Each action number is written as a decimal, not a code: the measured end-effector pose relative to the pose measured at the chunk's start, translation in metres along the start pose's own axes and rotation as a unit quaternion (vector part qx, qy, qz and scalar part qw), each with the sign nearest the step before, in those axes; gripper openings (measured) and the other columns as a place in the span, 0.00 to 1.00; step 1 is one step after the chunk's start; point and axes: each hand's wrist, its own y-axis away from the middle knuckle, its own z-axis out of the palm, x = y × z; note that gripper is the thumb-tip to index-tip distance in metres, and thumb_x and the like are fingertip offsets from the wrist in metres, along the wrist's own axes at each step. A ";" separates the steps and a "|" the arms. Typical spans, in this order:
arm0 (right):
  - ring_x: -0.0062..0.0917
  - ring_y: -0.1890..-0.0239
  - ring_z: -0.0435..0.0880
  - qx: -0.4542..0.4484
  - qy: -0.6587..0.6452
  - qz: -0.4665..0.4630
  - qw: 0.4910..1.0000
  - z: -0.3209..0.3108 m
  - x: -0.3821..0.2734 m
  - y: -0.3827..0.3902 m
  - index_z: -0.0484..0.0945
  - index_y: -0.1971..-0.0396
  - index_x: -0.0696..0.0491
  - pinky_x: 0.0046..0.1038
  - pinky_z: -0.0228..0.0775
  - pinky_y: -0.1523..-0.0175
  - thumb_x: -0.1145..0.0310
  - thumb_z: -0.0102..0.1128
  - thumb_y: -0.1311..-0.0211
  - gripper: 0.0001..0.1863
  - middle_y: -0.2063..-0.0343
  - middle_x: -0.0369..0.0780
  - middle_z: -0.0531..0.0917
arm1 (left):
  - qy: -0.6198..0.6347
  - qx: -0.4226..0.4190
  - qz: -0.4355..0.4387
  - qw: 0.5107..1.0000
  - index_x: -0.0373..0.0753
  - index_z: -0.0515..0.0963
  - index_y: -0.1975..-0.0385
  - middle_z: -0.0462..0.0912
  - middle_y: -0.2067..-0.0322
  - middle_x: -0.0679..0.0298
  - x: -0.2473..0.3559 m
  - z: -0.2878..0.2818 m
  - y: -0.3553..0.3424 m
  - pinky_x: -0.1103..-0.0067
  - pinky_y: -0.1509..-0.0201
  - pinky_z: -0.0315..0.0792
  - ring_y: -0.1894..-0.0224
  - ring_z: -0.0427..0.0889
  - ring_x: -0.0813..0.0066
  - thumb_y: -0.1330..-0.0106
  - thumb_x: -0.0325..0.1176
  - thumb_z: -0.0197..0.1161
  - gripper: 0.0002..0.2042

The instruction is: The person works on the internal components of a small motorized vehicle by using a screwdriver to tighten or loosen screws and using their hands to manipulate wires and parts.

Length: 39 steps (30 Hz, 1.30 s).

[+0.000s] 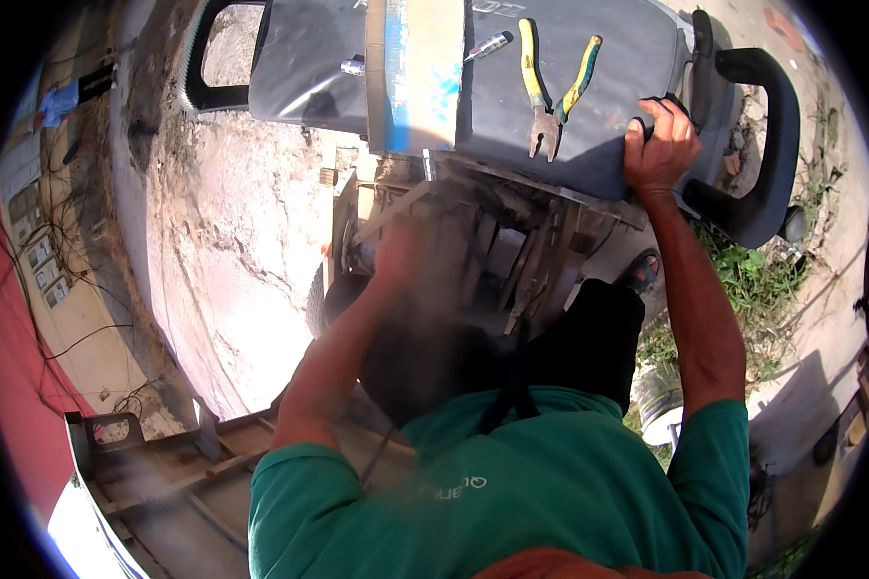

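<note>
My right hand [661, 147] is closed over the right edge of a dark grey padded seat [589, 106], fingers bent and thumb to the left. Motion blurs my left hand [404, 249], which is low at the open machinery [502, 241] beneath the seat; its fingers cannot be made out. Just above it a short shiny metal cylinder [429, 166] shows by the seat's front edge, beside a slanting flat bar [393, 212]. Pliers with yellow handles [547, 92] lie spread on the seat. Left of them is a cardboard strip [423, 72], with a chrome socket-like piece [489, 45] at its side.
A black looped armrest [777, 145] stands right of the seat; another black loop [195, 72] is at its left. A slatted frame [179, 492] is at lower left. Rough pale ground [232, 222] lies left, grass [743, 289] and a white bucket [660, 415] right.
</note>
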 end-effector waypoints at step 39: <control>0.33 0.46 0.79 0.009 -0.020 0.029 0.999 -0.033 -0.028 -0.011 0.80 0.55 0.47 0.41 0.62 0.41 0.60 0.64 0.47 0.19 0.51 0.40 0.82 | 0.048 -0.021 -0.087 0.995 0.35 0.72 0.44 0.78 0.51 0.44 -0.039 0.025 -0.014 0.51 0.47 0.75 0.49 0.80 0.36 0.34 0.34 0.62 0.20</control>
